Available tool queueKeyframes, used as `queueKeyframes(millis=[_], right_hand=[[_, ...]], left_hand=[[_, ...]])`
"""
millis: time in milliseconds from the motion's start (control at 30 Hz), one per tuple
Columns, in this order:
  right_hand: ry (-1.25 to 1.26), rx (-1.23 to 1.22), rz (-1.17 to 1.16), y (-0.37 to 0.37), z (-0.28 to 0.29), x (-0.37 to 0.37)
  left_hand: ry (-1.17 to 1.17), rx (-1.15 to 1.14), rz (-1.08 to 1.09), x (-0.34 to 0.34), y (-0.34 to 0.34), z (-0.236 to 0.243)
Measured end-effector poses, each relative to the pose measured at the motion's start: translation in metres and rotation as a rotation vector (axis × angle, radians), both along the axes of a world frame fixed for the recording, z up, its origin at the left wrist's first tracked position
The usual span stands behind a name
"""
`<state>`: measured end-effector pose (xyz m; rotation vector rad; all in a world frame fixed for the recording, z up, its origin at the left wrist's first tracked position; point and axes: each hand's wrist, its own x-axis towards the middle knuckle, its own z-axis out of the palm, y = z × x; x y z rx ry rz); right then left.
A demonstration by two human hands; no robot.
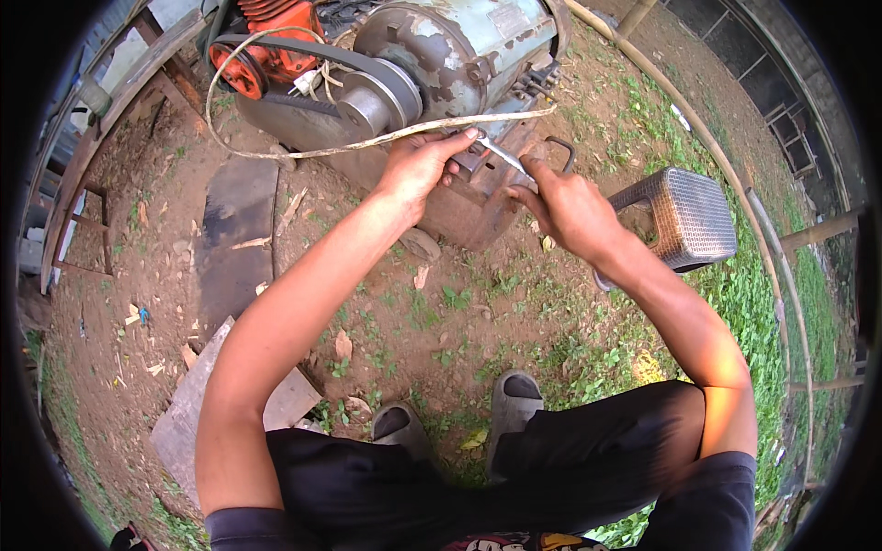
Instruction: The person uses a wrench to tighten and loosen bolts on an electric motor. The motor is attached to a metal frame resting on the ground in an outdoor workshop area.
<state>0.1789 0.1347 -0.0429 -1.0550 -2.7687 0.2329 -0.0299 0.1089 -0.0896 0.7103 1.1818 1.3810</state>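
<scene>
We're looking down over a patch of dirt ground [478,335] where grass is sprouting, and up at the top the big grey-blue motor [427,50] is filling the view, its paint flaking away in patches. Just beneath it, a rusty metal base [491,216] is jutting toward us, while an orange-red pump [285,41] is standing to the left, a black belt [335,60] linking it with the motor's silver pulley [367,106]. Over on the right, a woven-pattern stool [703,216] is sitting near the base, and to the left a dark flat board [234,239] is lying on the soil. A pale cable [322,150] is looping across in front of the pulley, passing just above our left hand [413,170]. That hand is stretching its thumb toward the head of the wrench, its other fingers curling below beside the base; we cannot tell whether they are pinching anything. Our right hand [571,209] is closing in from the other side, fingers bending together and pinching the handle's near end. And there's the silver wrench [503,156] itself, lying slantwise between the two hands, right over the rusty base. Smallest of all, a white plug [305,83] is resting by the belt.
</scene>
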Motion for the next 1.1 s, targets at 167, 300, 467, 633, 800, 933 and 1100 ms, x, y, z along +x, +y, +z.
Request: queueKeyframes(millis=[167, 300, 467, 633, 800, 933, 1100], right_hand=[[0.014, 0.196, 0.274, 0.053, -0.003, 0.022], [0.018, 0.397, 0.357, 0.1, -0.007, 0.021], [-0.049, 0.515, 0.433, 0.15, -0.009, 0.003], [-0.092, 0.582, 0.416, 0.167, -0.016, -0.006], [0.022, 0.507, 0.369, 0.139, -0.005, 0.005], [0.18, 0.665, 0.392, 0.105, 0.002, 0.001], [0.148, 0.526, 0.324, 0.092, 0.002, 0.009]], left_hand=[[-0.004, -0.053, -0.054, 0.004, -0.005, 0.001], [-0.035, -0.014, -0.024, 0.003, -0.004, -0.006], [-0.034, -0.082, 0.003, 0.007, -0.007, 0.003], [-0.129, -0.111, 0.051, 0.015, -0.012, -0.004], [-0.061, -0.101, 0.026, 0.01, -0.007, 0.001], [-0.062, -0.086, 0.005, 0.007, -0.01, -0.003], [-0.141, -0.027, 0.059, 0.015, -0.012, -0.004]])
